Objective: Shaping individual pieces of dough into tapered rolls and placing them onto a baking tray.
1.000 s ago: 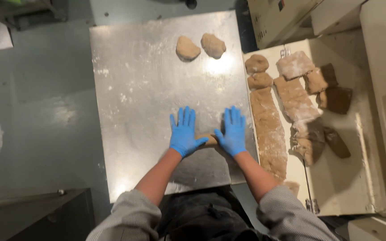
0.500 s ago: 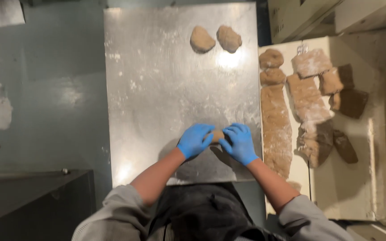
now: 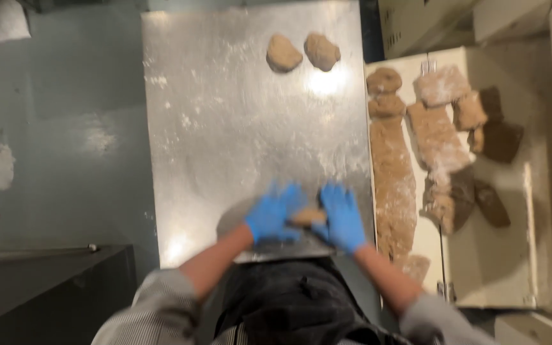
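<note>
Both my hands wear blue gloves and press on a small brown dough piece (image 3: 306,217) near the front edge of a floured steel table (image 3: 225,128). My left hand (image 3: 275,214) lies on the dough's left side. On its right side rests my right hand (image 3: 342,217). Fingers of both hands are spread and blurred with motion. Most of the dough is hidden under my palms.
Two rounded dough balls (image 3: 302,52) sit at the table's far edge. To the right, a pale board (image 3: 499,255) carries a long strip of dough (image 3: 392,172), floured chunks (image 3: 439,128) and darker pieces (image 3: 496,137). Grey floor lies to the left.
My hands drew together over the dough from flat and spread, then slid forward again with fingers extended. The camera view shifted slightly.
</note>
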